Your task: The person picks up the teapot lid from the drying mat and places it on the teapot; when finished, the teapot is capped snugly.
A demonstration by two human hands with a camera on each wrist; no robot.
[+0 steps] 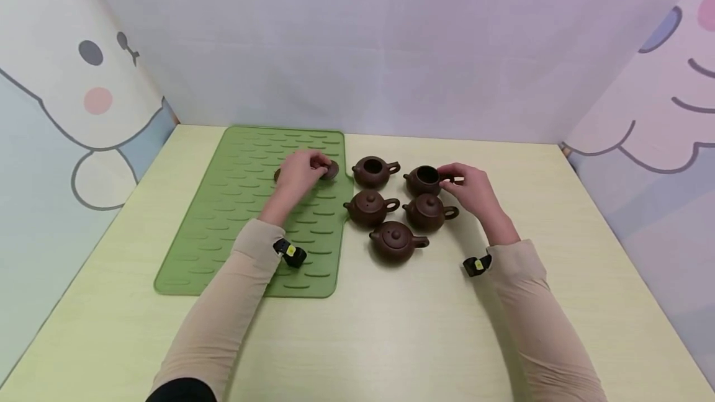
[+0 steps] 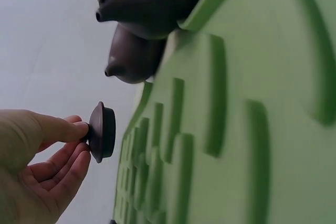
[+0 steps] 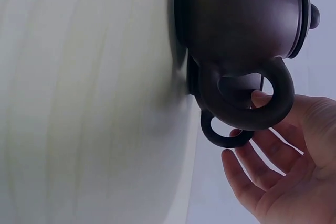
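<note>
My left hand (image 1: 301,171) pinches a dark brown teapot lid (image 2: 103,132) by its knob, holding it above the green mat (image 2: 294,51). In the left wrist view the lid is tilted on edge. My right hand (image 1: 469,188) is at the back right teapot (image 1: 420,187), with thumb and fingers on its handle (image 3: 226,140). That teapot has no lid and its dark opening faces up. Beside it stands another lidless teapot (image 1: 371,174). A second lid (image 1: 276,175) lies on the mat, mostly hidden behind my left hand.
Three lidded teapots stand in front of the lidless pair: one at left (image 1: 367,208), one at right (image 1: 429,213) and one nearest me (image 1: 393,243). All spouts point left, towards the mat's right edge. A pale wall (image 1: 385,48) closes off the table's back.
</note>
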